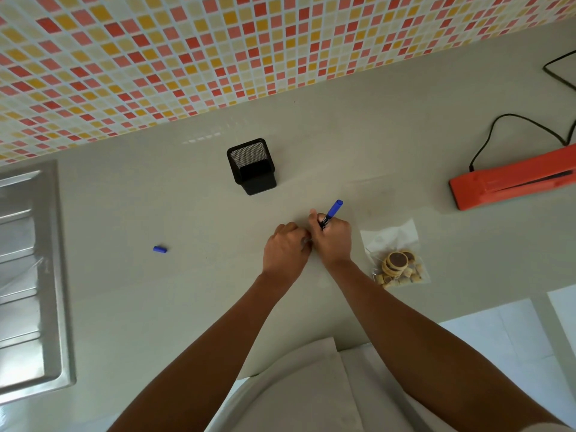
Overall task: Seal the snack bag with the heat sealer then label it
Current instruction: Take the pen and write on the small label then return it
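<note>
Snack bag, clear plastic with round cookies and small biscuit pieces bunched in its near end, lies flat on the pale counter just to the right of my right hand, close to my wrist but not touched by it. My right hand is curled into a writing grip around a blue marker, whose blue end tilts up and away toward the far right while its tip points down between my hands. My left hand sits right against the right one, fingers bent down onto the counter and pressing on something small that I cannot make out. The marker's blue cap lies by itself well off to the left. A black mesh pen holder stands farther back. The orange heat sealer rests at the far right, its black cord looping behind it. A steel sink fills the left edge.
</note>
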The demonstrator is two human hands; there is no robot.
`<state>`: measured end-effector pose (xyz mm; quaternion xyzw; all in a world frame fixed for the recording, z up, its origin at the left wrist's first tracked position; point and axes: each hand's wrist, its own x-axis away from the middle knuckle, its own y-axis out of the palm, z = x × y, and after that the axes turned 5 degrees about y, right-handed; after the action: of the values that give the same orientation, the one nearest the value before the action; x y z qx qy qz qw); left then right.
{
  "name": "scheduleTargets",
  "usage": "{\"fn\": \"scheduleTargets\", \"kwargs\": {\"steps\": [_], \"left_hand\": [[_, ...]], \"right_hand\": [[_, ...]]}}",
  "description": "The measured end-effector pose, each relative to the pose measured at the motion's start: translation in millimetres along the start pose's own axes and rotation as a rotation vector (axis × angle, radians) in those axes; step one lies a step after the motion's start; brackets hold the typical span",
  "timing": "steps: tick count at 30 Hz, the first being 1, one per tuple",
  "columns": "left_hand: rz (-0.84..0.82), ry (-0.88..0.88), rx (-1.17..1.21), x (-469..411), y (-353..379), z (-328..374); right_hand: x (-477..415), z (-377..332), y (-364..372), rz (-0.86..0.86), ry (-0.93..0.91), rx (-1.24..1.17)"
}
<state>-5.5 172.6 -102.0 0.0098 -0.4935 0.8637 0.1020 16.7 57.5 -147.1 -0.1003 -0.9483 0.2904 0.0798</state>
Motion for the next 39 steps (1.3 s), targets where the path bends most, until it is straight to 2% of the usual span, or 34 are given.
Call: {"fn": "scheduleTargets", "kwargs": {"steps": [13, 24, 31, 36, 39], "left_hand": [[-0.046, 0.015, -0.051, -1.1, -3.0, -3.4], [-0.046, 0.015, -0.044, -1.0, -2.2, -6.4], [-0.061, 0.014, -0.025, -1.5, -3.5, -5.8], [-0.070, 0.017, -0.044, -1.5, -3.5, -6.6], [-0.079, 0.036, -0.056, -2.0, -3.9, -6.9]], "right_hand": [[2.3, 3.7, 1.0, 0.046, -0.064, 0.048], [2.5, 5.9, -3.8, 0.014, -0.067, 0.056], [3.6, 0.8, -10.4, 0.005, -0.099, 0.002], [6.2, -0.1, -14.3, -0.028, -0.035, -0.149], [7.7, 1.3, -15.8, -0.006, 0.004, -0.145]]}}
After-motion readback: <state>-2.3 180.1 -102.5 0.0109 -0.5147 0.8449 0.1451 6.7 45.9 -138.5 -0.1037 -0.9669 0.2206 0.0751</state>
